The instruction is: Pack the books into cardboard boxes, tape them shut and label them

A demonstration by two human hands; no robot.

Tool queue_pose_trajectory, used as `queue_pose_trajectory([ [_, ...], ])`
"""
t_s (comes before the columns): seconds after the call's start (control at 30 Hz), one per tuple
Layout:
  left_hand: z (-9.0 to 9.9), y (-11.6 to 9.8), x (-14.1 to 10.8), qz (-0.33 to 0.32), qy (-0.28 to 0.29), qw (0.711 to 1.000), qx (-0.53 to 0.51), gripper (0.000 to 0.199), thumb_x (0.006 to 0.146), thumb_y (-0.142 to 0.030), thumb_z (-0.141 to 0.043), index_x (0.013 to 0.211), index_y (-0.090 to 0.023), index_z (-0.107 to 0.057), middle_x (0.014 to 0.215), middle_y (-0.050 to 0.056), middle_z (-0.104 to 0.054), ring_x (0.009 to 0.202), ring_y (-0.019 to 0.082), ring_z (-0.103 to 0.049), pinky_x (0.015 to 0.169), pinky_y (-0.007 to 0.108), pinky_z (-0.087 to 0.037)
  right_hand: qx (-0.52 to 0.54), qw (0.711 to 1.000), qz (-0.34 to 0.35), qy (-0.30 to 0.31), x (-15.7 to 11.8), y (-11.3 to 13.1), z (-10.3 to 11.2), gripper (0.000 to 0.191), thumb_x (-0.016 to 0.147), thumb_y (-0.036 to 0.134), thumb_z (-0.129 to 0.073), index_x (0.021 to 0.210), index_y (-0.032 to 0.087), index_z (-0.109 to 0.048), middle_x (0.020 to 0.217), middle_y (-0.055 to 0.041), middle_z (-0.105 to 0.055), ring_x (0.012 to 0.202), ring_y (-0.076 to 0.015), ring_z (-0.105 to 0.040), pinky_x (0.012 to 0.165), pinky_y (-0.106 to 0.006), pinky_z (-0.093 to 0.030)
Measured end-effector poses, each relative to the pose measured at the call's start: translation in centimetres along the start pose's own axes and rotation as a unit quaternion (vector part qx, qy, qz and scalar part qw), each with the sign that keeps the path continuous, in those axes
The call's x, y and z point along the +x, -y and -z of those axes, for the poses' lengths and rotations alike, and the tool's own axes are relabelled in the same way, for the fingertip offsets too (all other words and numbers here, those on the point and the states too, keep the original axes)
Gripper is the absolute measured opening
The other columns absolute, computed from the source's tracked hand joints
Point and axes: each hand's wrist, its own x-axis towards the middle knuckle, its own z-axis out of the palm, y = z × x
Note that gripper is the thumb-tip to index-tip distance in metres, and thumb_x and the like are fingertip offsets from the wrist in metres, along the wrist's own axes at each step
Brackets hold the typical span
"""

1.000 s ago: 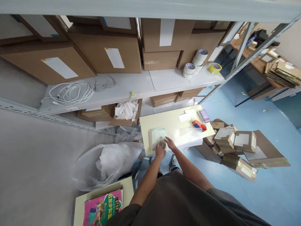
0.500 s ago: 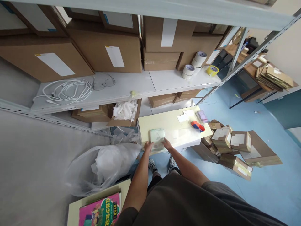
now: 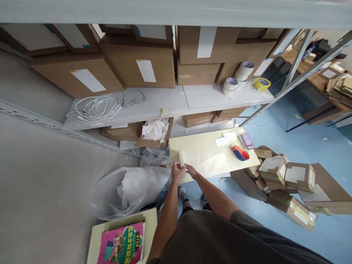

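Observation:
At the near left end of the cream table, a thin book stands tilted up on edge, so that mostly its pale narrow side shows. My left hand is closed on its near end. My right hand meets it from the right, fingers pinched at the book's lower near part, partly hidden. A sheet of thin translucent wrap lies flat on the table to the right of both hands.
Farther right on the table are white paper slips, a red and blue tape dispenser and a blurred purple item. Cardboard boxes crowd the floor at right. A bag of white wrap and stacked picture books are at left.
The book lay flat with its pale green cover up; now it is turned up on edge. Both hands have come closer together around it. The camera view has shifted.

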Motion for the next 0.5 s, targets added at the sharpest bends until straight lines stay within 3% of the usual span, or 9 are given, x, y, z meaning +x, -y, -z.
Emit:
queue_pose_trajectory([
  [0.13,-3.6,-2.7,-1.1,-0.044,0.048,0.988,0.14,0.042,0.081,-0.042,-0.077,0.115,-0.023,-0.062,0.12,0.011,-0.07,0.11,0.025,-0.069,0.094,0.033,-0.05,-0.044,0.993,0.014,-0.105,-0.6,-0.1,4.3,0.043,0.087,0.056,-0.055,0.099,0.023,-0.08,0.109,-0.0088,-0.08,0.118,-0.0294,-0.067,0.103,-0.039,-0.051],
  [0.23,-7.8,-3.5,-2.3,-0.068,0.144,0.965,0.207,0.046,0.085,-0.041,-0.074,0.125,-0.022,-0.065,0.141,0.015,-0.063,0.133,0.03,-0.057,0.108,0.038,-0.044,-0.052,0.983,0.012,-0.178,-1.9,-0.6,9.1,0.051,0.088,0.058,-0.051,0.106,0.021,-0.08,0.121,-0.0133,-0.078,0.127,-0.0318,-0.063,0.11,-0.041,-0.047],
  [0.3,-10.0,-3.6,-2.9,-0.062,0.177,0.952,0.242,0.047,0.084,-0.035,-0.074,0.128,-0.022,-0.067,0.155,0.016,-0.053,0.146,0.036,-0.045,0.111,0.043,-0.042,-0.048,0.978,0.015,-0.202,-2.8,-1.0,11.4,0.056,0.087,0.061,-0.052,0.112,0.019,-0.08,0.128,-0.0152,-0.076,0.131,-0.0325,-0.062,0.113,-0.043,-0.046],
  [0.4,-11.2,-3.2,-3.0,-0.055,0.168,0.954,0.241,0.045,0.082,-0.027,-0.072,0.127,-0.022,-0.07,0.161,0.016,-0.048,0.148,0.038,-0.041,0.111,0.046,-0.043,-0.009,0.986,0.008,-0.165,-3.4,-1.3,12.8,0.062,0.082,0.065,-0.063,0.121,0.019,-0.079,0.138,-0.0154,-0.071,0.136,-0.0328,-0.06,0.115,-0.044,-0.045],
  [0.5,-9.7,-2.2,-2.0,-0.063,0.137,0.965,0.216,0.043,0.085,-0.022,-0.065,0.128,-0.022,-0.069,0.15,0.015,-0.059,0.142,0.031,-0.05,0.114,0.04,-0.041,0.027,0.995,-0.028,-0.093,-3.1,-1.0,12.1,0.065,0.075,0.066,-0.074,0.121,0.021,-0.079,0.14,-0.0144,-0.07,0.139,-0.035,-0.058,0.117,-0.048,-0.044],
])
